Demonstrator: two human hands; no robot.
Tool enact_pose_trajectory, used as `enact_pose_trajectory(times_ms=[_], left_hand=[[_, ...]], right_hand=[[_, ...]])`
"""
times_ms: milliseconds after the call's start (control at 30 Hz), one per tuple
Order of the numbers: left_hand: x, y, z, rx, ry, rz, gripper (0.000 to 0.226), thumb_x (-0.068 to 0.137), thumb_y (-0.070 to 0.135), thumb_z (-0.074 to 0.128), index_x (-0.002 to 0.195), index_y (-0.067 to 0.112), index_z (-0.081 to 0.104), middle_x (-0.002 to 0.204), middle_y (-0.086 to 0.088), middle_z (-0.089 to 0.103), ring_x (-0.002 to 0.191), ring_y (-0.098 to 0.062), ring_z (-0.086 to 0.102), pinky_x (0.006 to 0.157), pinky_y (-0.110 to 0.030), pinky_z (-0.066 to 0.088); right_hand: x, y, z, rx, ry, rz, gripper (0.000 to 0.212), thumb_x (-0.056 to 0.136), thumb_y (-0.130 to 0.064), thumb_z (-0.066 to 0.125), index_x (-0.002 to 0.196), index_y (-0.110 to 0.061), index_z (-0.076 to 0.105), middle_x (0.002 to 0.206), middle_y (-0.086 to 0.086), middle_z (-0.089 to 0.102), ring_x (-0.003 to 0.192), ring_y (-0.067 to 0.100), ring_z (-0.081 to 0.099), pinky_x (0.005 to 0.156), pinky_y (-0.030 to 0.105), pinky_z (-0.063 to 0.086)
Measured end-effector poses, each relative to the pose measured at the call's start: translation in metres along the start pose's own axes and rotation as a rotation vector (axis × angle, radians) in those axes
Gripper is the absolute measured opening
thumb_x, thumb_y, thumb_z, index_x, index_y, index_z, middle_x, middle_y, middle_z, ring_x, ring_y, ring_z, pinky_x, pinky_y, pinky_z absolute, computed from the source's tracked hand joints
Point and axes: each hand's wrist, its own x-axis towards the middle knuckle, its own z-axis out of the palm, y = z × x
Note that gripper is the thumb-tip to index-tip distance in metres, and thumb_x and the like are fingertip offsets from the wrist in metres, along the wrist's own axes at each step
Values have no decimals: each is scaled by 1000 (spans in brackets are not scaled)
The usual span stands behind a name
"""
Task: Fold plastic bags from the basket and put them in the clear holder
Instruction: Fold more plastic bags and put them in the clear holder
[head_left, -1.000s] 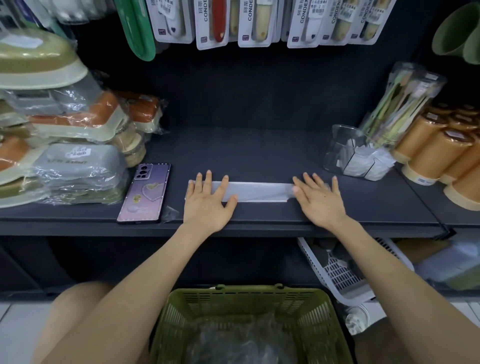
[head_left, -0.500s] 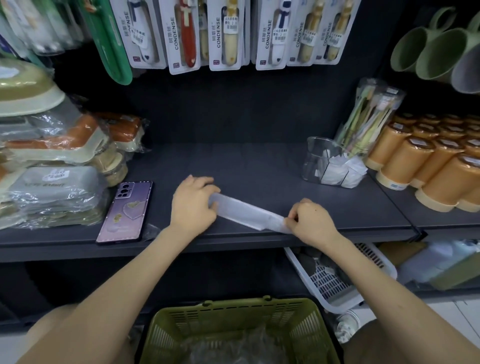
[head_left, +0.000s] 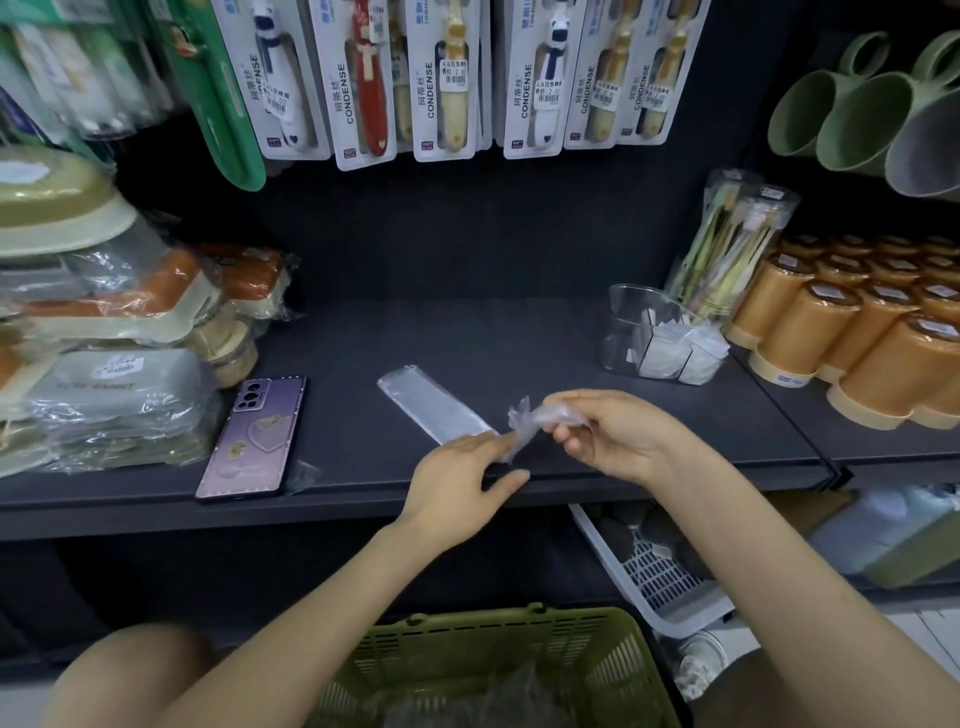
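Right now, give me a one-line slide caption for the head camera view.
Right hand pinches the lifted end of a flattened plastic bag on the shelf, left hand touching it, clear holder beyond.

Hanging toothbrush packs (head_left: 358, 93): "CONDENSE" printed vertically in black on each white card, beside Chinese characters. White price stickers (head_left: 454, 73) on several packs: a barcode and a figure that appears to read "2.0". Label on the wrapped grey box (head_left: 117, 366): too blurred to read.
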Motion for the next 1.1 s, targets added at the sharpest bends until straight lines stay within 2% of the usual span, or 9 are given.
enact_pose_trajectory(times_ms=[100,167,300,400,467,567,700,867,1100], left_hand=[[9,4,-8,-63,8,-138,34,98,41,49,127,26,60,101,3,71,92,-17,65,72,-27,46],[19,3,-11,-119,-13,-252,31,101,38,44,120,23,63,96,0,71,90,-18,64,71,-28,44],[33,-8,-23,-611,-1,-479,30,102,34,43,82,20,60,79,5,61,80,-12,56,73,-28,44],[38,-19,-31,-955,-43,-615,21,101,33,46,100,21,64,103,1,69,99,-15,65,86,-30,52],[39,-22,-34,-1044,-58,-670,24,102,30,46,115,17,62,113,-6,69,104,-20,66,82,-29,56],[39,-23,-35,-1070,-63,-673,23,102,28,46,113,15,61,111,-8,70,100,-20,68,75,-26,56],[39,-24,-34,-1057,-68,-662,17,101,24,48,103,16,63,111,-9,70,101,-21,68,85,-32,56],[41,-27,-34,-1062,-92,-679,23,98,19,53,121,17,59,115,-7,69,101,-19,68,80,-30,56],[58,-31,-41,-1149,-86,-722,24,96,17,56,120,14,58,111,-12,69,95,-25,70,73,-35,58]], right_hand=[[4,-13,8,186,-62,23,14,97,-2,49,93,4,62,61,12,68,47,10,64,41,15,50],[10,-19,13,261,-83,-7,18,99,-11,48,98,3,60,71,17,71,56,16,70,45,20,53],[27,-16,17,286,-24,-134,27,101,-27,47,117,-7,55,92,14,73,69,22,72,54,28,58],[39,1,24,-33,105,-148,29,97,-19,55,123,-5,55,95,10,67,56,19,64,49,26,56],[44,14,30,-167,115,-136,33,94,-16,60,124,-2,56,94,9,66,48,13,57,45,23,52],[51,27,36,-212,116,-121,36,91,-17,65,123,-2,58,95,9,68,46,9,55,43,21,49],[56,35,40,-183,143,-118,30,88,-18,69,114,-4,63,89,9,68,45,7,54,41,19,43],[56,42,40,-281,162,-95,21,87,-14,70,102,0,68,68,4,60,39,5,44,36,18,32],[54,37,26,-492,114,-54,13,84,-8,70,95,0,69,64,5,55,36,5,38,35,17,26]])
